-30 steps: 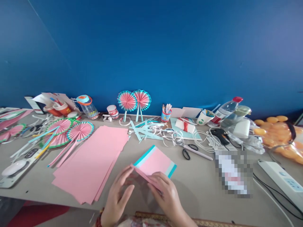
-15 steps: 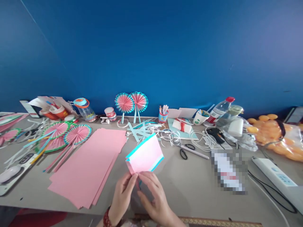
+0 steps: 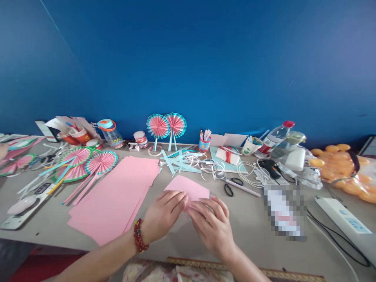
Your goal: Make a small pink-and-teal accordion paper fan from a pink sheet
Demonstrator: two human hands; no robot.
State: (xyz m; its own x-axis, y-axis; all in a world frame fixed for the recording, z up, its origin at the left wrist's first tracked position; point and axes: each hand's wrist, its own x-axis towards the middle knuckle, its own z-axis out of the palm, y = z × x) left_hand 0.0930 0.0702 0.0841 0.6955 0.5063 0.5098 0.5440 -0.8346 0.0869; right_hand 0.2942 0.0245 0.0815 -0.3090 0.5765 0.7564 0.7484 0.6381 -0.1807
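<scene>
Against a blue wall point(image 3: 188, 58), over a grey table point(image 3: 249, 235): pinching the near edge of a pink sheet point(image 3: 188, 186) between the fingers of left hand point(image 3: 164, 215) and right hand point(image 3: 214, 225), side by side, with thumbs mostly hidden; wearing a red bead bracelet point(image 3: 139, 235) on the left wrist; to the left of the sheet, a pink paper stack point(image 3: 117, 199); to the right, scissors point(image 3: 232, 187); beyond, tangled paper strips point(image 3: 182, 160); farther back, near the wall, two upright pleated fans point(image 3: 158, 126) and a pencil cup point(image 3: 205, 145).
</scene>
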